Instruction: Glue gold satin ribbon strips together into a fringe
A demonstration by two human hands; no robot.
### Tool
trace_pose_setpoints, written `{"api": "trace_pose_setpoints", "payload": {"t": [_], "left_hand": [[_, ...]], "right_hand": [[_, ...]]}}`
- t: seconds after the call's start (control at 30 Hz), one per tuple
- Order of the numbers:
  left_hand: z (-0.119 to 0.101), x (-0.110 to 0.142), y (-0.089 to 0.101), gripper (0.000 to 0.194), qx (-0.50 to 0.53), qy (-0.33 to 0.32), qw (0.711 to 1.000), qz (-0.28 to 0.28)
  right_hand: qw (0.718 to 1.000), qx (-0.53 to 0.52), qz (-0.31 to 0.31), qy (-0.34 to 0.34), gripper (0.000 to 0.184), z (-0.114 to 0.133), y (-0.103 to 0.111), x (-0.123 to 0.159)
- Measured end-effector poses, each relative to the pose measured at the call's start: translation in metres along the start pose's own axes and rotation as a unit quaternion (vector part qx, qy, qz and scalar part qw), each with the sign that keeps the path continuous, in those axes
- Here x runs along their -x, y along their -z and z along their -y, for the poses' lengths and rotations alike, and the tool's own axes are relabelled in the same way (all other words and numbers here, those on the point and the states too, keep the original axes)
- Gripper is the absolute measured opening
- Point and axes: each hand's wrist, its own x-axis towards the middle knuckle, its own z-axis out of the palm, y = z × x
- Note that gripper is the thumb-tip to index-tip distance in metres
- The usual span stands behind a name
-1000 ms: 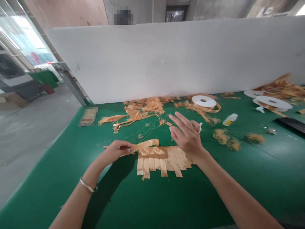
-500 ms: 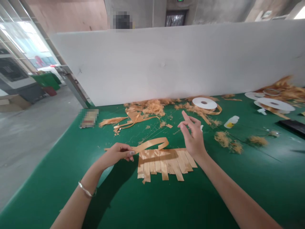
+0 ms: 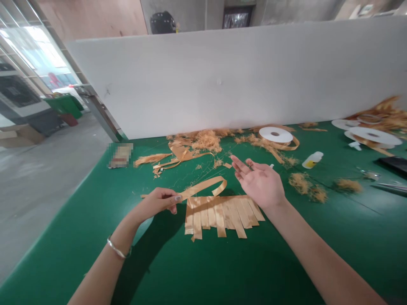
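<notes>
Over the green table (image 3: 222,271), the right hand (image 3: 262,185) has turned palm up.

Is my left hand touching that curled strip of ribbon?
Touching: the head view shows the left hand holding the curled strip of ribbon, its thumb pressed over it.

The green table (image 3: 210,271) gives passage in front of the ribbon strips (image 3: 220,216); a white partition (image 3: 190,80) bars the back.

This looks like a craft workshop: ribbon spools (image 3: 266,134), frayed orange fibres (image 3: 207,141) and a bottle (image 3: 313,160) lie on a green table (image 3: 203,275) before a white partition (image 3: 219,63). A cardboard box (image 3: 23,136) sits on the grey floor (image 3: 74,156).
</notes>
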Motion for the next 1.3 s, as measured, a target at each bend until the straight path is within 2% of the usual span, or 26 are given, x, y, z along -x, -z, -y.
{"api": "trace_pose_setpoints", "payload": {"t": [0.17,0.23,0.3,0.37,0.4,0.43,0.47,0.53,0.6,0.63,0.67,0.7,0.73,0.8,0.87,0.97,1.03,1.1,1.17,1.3], "left_hand": [[0.005,-0.003,0.000,0.041,-0.003,-0.008,1.000,-0.008],[0.005,-0.003,0.000,0.042,-0.025,-0.008,0.999,-0.019],[0.005,-0.002,0.000,0.044,-0.051,-0.006,0.998,-0.032],[0.002,-0.001,-0.001,0.045,-0.063,-0.005,0.997,-0.043],[0.001,0.000,-0.001,0.044,-0.065,-0.004,0.997,-0.047],[-0.001,0.001,-0.001,0.044,-0.067,-0.002,0.996,-0.052],[-0.003,0.002,-0.002,0.044,-0.071,0.000,0.996,-0.056],[-0.006,0.003,-0.002,0.043,-0.081,0.008,0.995,-0.060],[-0.008,0.004,-0.002,0.044,-0.087,0.011,0.994,-0.063],[-0.008,0.004,-0.001,0.045,-0.085,0.012,0.994,-0.064],[-0.007,0.003,-0.001,0.045,-0.084,0.011,0.994,-0.066],[-0.006,0.003,-0.001,0.045,-0.082,0.008,0.994,-0.069],[-0.004,0.002,0.000,0.046,-0.083,0.004,0.994,-0.071],[0.000,0.000,0.001,0.046,-0.088,0.003,0.993,-0.075],[0.003,-0.001,0.001,0.047,-0.091,0.009,0.993,-0.075],[0.006,-0.002,0.002,0.046,-0.089,0.010,0.993,-0.072],[0.008,-0.003,0.003,0.044,-0.088,0.001,0.993,-0.074],[0.010,-0.004,0.003,0.040,-0.081,-0.013,0.994,-0.073],[0.013,-0.005,0.002,0.035,-0.064,-0.030,0.995,-0.071],[0.018,-0.008,0.002,0.029,-0.023,-0.039,0.997,-0.067]], "right_hand": [[0.995,-0.099,-0.001,-0.003,0.011,0.005,-0.009,0.005],[0.995,-0.099,0.001,-0.009,0.014,0.007,-0.013,0.007],[1.000,-0.030,0.004,0.000,0.017,0.007,-0.015,0.010],[0.992,0.125,0.013,0.028,0.019,0.005,-0.015,0.011],[0.974,0.224,0.023,0.040,0.019,0.003,-0.015,0.012],[0.943,0.327,0.038,0.050,0.019,0.002,-0.015,0.013],[0.901,0.427,0.055,0.059,0.019,0.000,-0.016,0.013],[0.797,0.591,0.084,0.089,0.023,-0.003,-0.017,0.014],[0.700,0.693,0.097,0.140,0.033,-0.006,-0.018,0.015],[0.665,0.722,0.099,0.165,0.038,-0.006,-0.018,0.015],[0.642,0.738,0.101,0.182,0.041,-0.007,-0.018,0.015],[0.634,0.743,0.099,0.191,0.043,-0.007,-0.018,0.014],[0.639,0.739,0.095,0.191,0.043,-0.007,-0.017,0.014],[0.688,0.702,0.074,0.170,0.042,-0.008,-0.014,0.012],[0.771,0.621,0.042,0.133,0.042,-0.008,-0.010,0.009],[0.904,0.421,0.008,0.076,0.038,-0.009,-0.002,0.003],[0.963,0.267,0.015,0.045,0.032,-0.008,0.001,0.000],[0.988,0.149,0.041,0.026,0.027,-0.005,0.002,0.000],[0.994,0.089,0.067,0.020,0.024,-0.001,-0.001,0.001],[0.989,0.104,0.091,0.055,0.022,0.001,-0.004,0.006]]}}
